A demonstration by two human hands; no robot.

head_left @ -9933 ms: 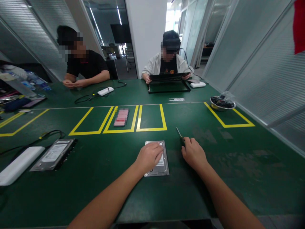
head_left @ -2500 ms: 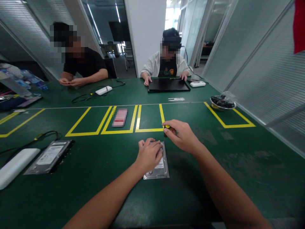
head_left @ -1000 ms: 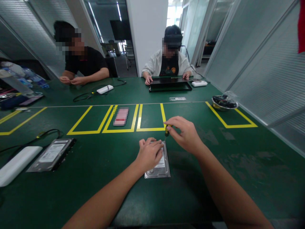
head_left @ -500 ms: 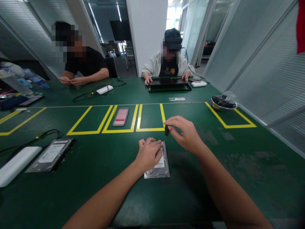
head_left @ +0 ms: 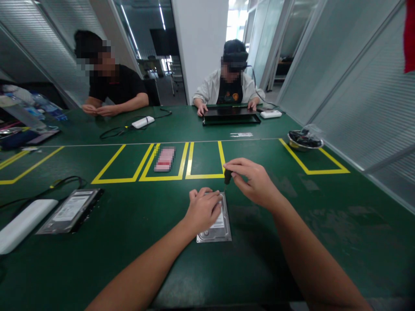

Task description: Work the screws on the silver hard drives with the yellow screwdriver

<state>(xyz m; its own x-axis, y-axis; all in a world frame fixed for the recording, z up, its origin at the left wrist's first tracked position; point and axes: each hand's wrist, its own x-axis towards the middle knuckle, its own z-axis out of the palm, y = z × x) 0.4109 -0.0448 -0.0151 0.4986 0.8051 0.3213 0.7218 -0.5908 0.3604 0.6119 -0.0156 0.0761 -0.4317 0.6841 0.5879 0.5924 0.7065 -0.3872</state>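
A silver hard drive [head_left: 223, 232] with a white label lies flat on the green table, in front of me. My left hand [head_left: 202, 211] rests over its left and upper part, holding it down with bent fingers. In my right hand [head_left: 254, 181], thumb and fingers pinch the dark handle of a small screwdriver [head_left: 228, 177]. The screwdriver stands nearly upright, its thin tip at the drive's far right corner. Whether a screw sits under the tip is too small to make out.
Another hard drive [head_left: 69, 211] lies at the left beside a white power bank [head_left: 26, 226]. A pink pack [head_left: 165, 159] sits inside yellow tape. A metal bowl [head_left: 304, 141] of dark parts stands at right. Across the table, two people sit; one holds a black panel [head_left: 230, 114].
My right hand has shifted very slightly, with the screwdriver still at the drive's corner. My left hand stays in place on the drive. The person at far left has tilted their head slightly.
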